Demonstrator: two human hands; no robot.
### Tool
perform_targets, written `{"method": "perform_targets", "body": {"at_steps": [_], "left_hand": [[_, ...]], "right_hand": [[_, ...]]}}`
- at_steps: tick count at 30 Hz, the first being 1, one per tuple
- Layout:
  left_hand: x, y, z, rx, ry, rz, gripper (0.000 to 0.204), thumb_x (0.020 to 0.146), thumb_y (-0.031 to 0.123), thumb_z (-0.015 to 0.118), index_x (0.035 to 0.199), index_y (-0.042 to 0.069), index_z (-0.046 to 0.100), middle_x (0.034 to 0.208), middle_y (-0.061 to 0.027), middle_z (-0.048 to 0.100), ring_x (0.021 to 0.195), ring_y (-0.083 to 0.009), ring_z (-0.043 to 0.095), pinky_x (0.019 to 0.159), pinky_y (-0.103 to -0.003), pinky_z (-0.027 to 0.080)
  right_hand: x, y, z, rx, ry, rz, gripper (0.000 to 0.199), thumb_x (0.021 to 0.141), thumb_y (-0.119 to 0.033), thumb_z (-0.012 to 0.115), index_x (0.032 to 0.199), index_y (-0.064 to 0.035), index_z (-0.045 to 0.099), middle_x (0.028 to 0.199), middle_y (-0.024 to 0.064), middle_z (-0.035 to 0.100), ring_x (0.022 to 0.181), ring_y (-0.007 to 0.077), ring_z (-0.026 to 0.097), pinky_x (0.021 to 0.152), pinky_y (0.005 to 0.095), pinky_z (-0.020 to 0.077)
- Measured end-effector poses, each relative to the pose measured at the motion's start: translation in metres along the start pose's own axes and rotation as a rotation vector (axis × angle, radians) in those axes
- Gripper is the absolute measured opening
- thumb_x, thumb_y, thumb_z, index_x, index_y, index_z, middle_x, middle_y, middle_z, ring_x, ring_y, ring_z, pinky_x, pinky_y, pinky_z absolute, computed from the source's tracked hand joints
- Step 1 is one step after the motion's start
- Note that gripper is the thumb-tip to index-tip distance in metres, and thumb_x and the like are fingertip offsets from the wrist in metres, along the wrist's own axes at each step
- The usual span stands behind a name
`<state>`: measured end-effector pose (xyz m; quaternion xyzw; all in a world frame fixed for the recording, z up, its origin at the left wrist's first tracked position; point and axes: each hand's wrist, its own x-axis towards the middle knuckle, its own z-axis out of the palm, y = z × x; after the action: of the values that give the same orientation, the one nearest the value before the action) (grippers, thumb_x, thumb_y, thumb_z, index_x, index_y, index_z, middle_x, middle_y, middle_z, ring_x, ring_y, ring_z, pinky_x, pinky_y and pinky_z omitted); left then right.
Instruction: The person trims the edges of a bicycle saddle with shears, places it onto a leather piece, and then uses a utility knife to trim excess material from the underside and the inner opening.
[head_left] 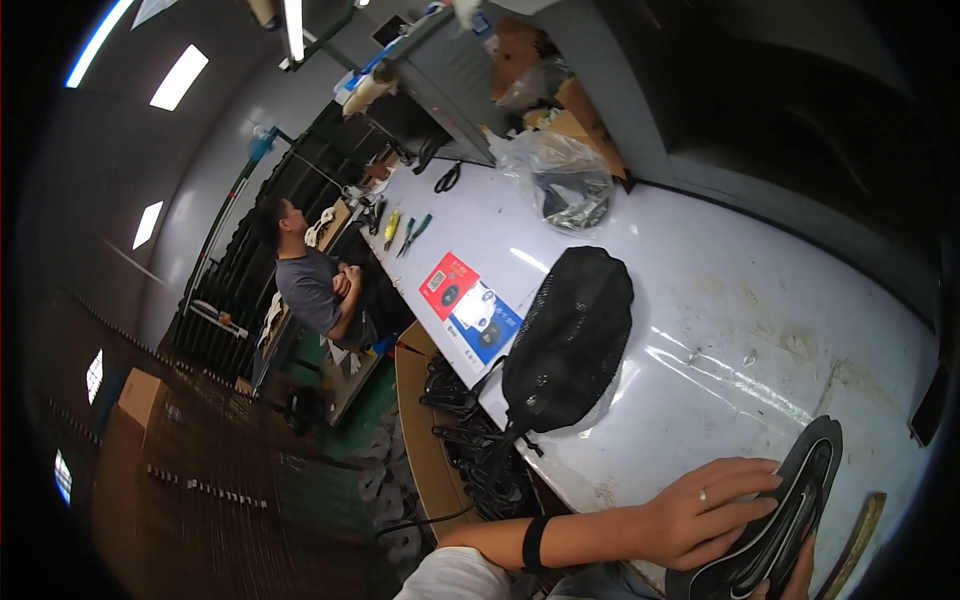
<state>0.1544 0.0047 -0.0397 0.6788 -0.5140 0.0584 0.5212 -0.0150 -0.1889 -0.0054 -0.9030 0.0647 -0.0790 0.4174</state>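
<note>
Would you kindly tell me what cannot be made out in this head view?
- Right hand: only fingertips show beneath the black sole; the lower edge cuts off the rest, so its grip is unclear.
- Sole: its lower end runs out of frame.
- Left hand: lies on the sole; the palm side is hidden.
- Clear bag: contents blurred by plastic.
- Tools at the table's far end: too small to identify.

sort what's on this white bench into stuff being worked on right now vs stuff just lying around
In hand:
- black curved flat part, left hand resting on it, right hand barely visible under its lower edge

Lying about:
- black mesh bag
- red card and blue card
- pliers
- clear plastic bag
- cardboard box of black parts beside the bench
</note>
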Motion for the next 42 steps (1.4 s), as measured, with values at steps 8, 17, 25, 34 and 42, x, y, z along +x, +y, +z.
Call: {"method": "perform_targets", "body": {"at_steps": [8, 17, 25, 34, 42], "left_hand": [[-0.064, 0.083, 0.026, -0.209, 0.178, 0.262, 0.017, 0.098, 0.010, 0.064, 0.108, 0.002, 0.074, 0.116, -0.0167, 0.071, 0.104, -0.0328, 0.070, 0.081, -0.045, 0.056], [-0.122, 0.094, 0.040, 0.271, -0.171, 0.149, 0.022, 0.089, 0.019, 0.073, 0.111, 0.014, 0.075, 0.119, -0.0056, 0.072, 0.115, -0.0247, 0.067, 0.111, -0.050, 0.042], [-0.123, 0.096, 0.059, 0.443, -0.264, 0.017, 0.030, 0.089, 0.021, 0.071, 0.115, 0.007, 0.075, 0.119, -0.0074, 0.068, 0.110, -0.0266, 0.061, 0.105, -0.052, 0.044], [-0.118, 0.099, 0.055, 0.365, -0.284, -0.018, 0.033, 0.087, 0.019, 0.072, 0.116, 0.004, 0.075, 0.124, -0.0102, 0.065, 0.106, -0.0288, 0.061, 0.095, -0.050, 0.050], [-0.116, 0.098, 0.056, 0.384, -0.278, -0.035, 0.035, 0.088, 0.019, 0.071, 0.120, 0.005, 0.074, 0.125, -0.0095, 0.064, 0.102, -0.0274, 0.058, 0.096, -0.049, 0.048]], "right_hand": [[-0.002, -0.023, 0.006, -0.025, 0.110, 0.093, 0.053, 0.101, -0.009, 0.058, 0.149, 0.0105, 0.047, 0.146, 0.0328, 0.055, 0.133, 0.0460, 0.056, 0.111, 0.0443, 0.0435], [0.033, -0.018, 0.024, 0.011, 0.094, -0.093, 0.068, 0.086, 0.002, 0.068, 0.146, 0.0191, 0.040, 0.142, 0.0397, 0.052, 0.128, 0.0509, 0.059, 0.105, 0.0460, 0.0521], [0.021, -0.007, 0.024, 0.060, 0.141, -0.065, 0.072, 0.083, 0.004, 0.068, 0.148, 0.0176, 0.039, 0.142, 0.0386, 0.053, 0.129, 0.0514, 0.058, 0.107, 0.0463, 0.0499], [0.028, -0.012, 0.015, 0.055, 0.102, -0.048, 0.073, 0.082, 0.004, 0.068, 0.148, 0.0167, 0.040, 0.143, 0.0372, 0.053, 0.131, 0.0501, 0.058, 0.108, 0.0465, 0.0493], [0.027, -0.001, 0.025, -0.017, 0.107, -0.125, 0.074, 0.081, 0.003, 0.067, 0.148, 0.0183, 0.039, 0.142, 0.0403, 0.051, 0.132, 0.0540, 0.055, 0.109, 0.0503, 0.0478]]}}
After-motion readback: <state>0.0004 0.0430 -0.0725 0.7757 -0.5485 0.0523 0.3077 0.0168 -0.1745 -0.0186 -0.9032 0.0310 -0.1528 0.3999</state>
